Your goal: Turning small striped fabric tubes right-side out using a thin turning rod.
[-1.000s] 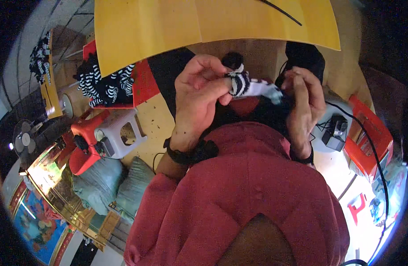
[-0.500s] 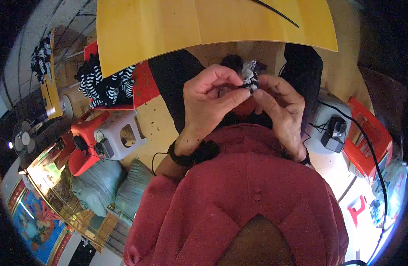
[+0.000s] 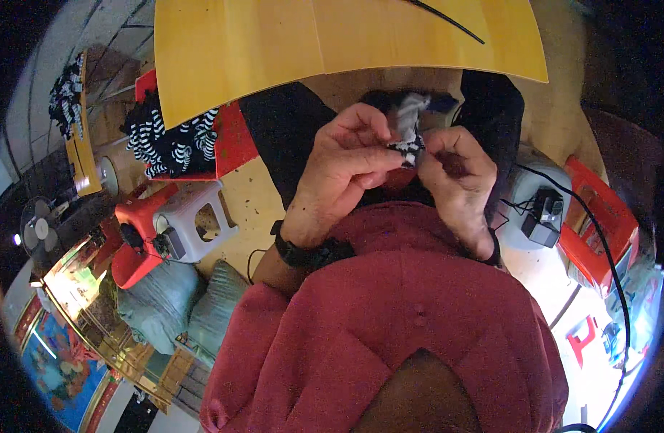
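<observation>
Both the left hand (image 3: 343,169) and right hand (image 3: 454,173) are pinched shut on a small black-and-white striped sock (image 3: 410,141) held over the lap, near the yellow table (image 3: 310,43), seemingly mid-fold, so next comes a careful tuck without losing grip.

yellow table (image 3: 274,43), striped socks pile (image 3: 174,148), grey stool (image 3: 198,220)
</observation>
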The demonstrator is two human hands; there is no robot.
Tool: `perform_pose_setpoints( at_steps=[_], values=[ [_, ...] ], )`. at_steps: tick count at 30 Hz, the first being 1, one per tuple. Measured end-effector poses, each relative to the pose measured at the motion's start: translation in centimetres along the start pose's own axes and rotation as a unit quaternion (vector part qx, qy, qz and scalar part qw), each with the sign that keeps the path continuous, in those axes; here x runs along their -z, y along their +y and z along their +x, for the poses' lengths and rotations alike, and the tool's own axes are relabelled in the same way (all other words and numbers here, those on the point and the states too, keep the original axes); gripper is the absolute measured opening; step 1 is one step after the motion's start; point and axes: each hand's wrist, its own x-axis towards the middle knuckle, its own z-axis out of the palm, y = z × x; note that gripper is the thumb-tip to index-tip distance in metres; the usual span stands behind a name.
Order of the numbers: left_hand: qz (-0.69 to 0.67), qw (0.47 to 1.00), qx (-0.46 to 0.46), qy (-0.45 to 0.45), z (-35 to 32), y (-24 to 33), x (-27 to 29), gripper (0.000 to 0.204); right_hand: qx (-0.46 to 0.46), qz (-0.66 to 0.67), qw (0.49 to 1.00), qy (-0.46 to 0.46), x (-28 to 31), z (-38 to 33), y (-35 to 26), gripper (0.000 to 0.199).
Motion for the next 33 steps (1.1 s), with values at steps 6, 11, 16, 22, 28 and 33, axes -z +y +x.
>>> perform_pose_setpoints(
  at_steps=[6,11,16,22,28,33],
  values=[
    [-0.02,0.996,0.086,-0.035,0.5,0.1,0.9,0.019,0.015,0.023,0.999,0.019,-0.6,0.5,1.6,0.016],
    [0.021,0.997,0.029,-0.071,0.4,-0.6,1.3,0.02,-0.112,0.113,0.987,-0.025,0.2,0.2,1.3,0.013],
    [0.084,0.995,-0.035,-0.05,0.6,-0.8,1.8,0.024,-0.066,0.201,0.977,-0.033,0.3,-0.1,0.5,0.013],
    [0.036,0.997,-0.013,-0.06,0.8,-1.1,2.3,0.026,-0.1,0.185,0.977,-0.044,0.8,-0.7,-0.5,0.011],
    [0.322,0.936,-0.128,0.065,-0.1,-0.5,0.3,0.021,-0.058,0.129,0.985,-0.096,1.3,-0.9,-0.3,0.008],
    [0.345,0.928,-0.134,0.044,-0.4,-0.4,-0.9,0.01,-0.104,0.287,0.944,-0.121,1.0,-0.5,0.4,0.01]
  ],
)
